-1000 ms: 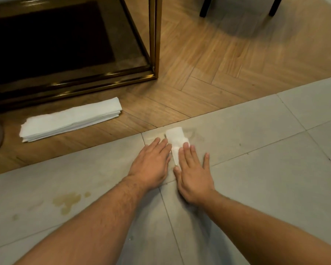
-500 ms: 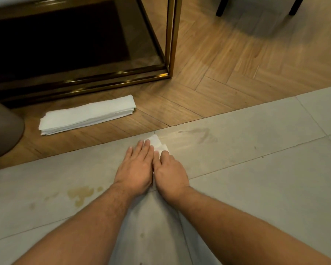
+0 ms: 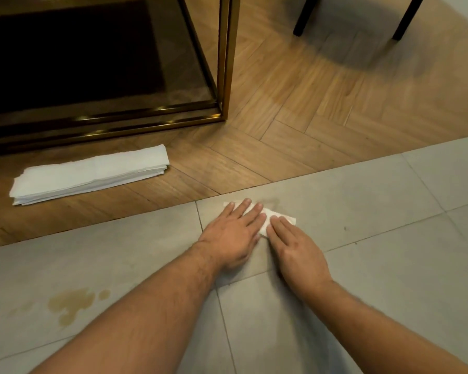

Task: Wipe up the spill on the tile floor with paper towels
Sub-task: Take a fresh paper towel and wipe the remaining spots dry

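Note:
A small folded white paper towel [image 3: 265, 217] lies on the grey tile floor [image 3: 376, 279], mostly under my hands. My left hand [image 3: 234, 233] presses flat on its left part, fingers stretched forward. My right hand [image 3: 295, 248] presses flat on its right part. A faint brownish smear [image 3: 273, 203] shows on the tile just beyond the towel. A yellow-brown spill [image 3: 73, 303] with small droplets sits on the tile at the lower left, beside my left forearm.
A stack of folded paper towels [image 3: 89, 174] lies on the herringbone wood floor [image 3: 295, 125] at the left. Behind it stands a gold-framed dark glass cabinet [image 3: 224, 76]. Two black chair legs [image 3: 304, 16] stand at the top right.
Both hands slid the towel left toward me, then pushed it forward and right again, up to the faint smear. The hands stay flat on the towel throughout.

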Demonstrator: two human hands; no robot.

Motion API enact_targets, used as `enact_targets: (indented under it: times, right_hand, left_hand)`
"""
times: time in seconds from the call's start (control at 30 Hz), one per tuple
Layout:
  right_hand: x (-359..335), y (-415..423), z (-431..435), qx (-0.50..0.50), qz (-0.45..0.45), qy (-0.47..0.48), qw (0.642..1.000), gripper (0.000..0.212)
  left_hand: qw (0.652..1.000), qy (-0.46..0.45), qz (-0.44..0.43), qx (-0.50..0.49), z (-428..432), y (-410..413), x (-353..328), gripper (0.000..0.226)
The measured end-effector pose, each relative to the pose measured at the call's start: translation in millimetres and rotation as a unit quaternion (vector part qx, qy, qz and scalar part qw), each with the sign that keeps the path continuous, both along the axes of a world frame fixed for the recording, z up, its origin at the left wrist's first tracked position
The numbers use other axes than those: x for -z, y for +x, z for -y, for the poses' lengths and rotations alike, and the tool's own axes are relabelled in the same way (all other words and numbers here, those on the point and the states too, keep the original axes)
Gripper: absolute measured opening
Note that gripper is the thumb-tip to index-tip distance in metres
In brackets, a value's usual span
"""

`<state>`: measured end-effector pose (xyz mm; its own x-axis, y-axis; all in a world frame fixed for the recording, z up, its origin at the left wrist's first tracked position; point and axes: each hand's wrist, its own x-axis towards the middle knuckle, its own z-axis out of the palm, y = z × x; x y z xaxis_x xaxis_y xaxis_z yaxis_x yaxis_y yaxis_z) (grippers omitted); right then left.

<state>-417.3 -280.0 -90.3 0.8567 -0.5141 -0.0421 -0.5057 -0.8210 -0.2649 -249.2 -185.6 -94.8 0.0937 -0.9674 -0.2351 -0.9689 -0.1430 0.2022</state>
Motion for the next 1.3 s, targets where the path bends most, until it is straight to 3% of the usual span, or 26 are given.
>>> enact_targets:
  times: [0.07, 0.27, 0.37, 0.53, 0.8, 1.13, 1.3]
  right_hand:
    - [8, -6, 7, -0.082, -0.048, -0.036, 0.995, 0.052]
    - [12, 24, 15, -0.018, -0.111, -0.014, 0.994, 0.067]
    - [11, 29, 10, -0.036, -0.131, 0.010, 0.991, 0.067]
    - [10, 79, -31, -0.170, -0.097, 0.014, 0.981, 0.064]
    - [11, 148, -122, -0.297, -0.088, 0.014, 0.951, 0.066]
    - [-2, 279, -268, -0.440, -0.118, 0.007, 0.890, 0.064]
    - [-12, 323, -326, -0.505, -0.138, 0.030, 0.852, 0.059]
  left_hand:
    - [1.000, 0.007, 0.000, -0.006, 3, -2, 3, 0.061]
    - [0.997, 0.018, -0.003, -0.073, 10, -5, 2, 0.063]
    - [0.995, 0.025, 0.013, -0.092, -12, 5, 0, 0.062]
    - [0.988, 0.029, 0.044, -0.147, -77, 41, -7, 0.060]
    - [0.970, 0.040, 0.070, -0.229, -202, 86, -10, 0.061]
    - [0.909, 0.098, 0.084, -0.396, -374, 148, -10, 0.063]
    - [0.881, 0.067, 0.070, -0.463, -436, 161, -16, 0.061]
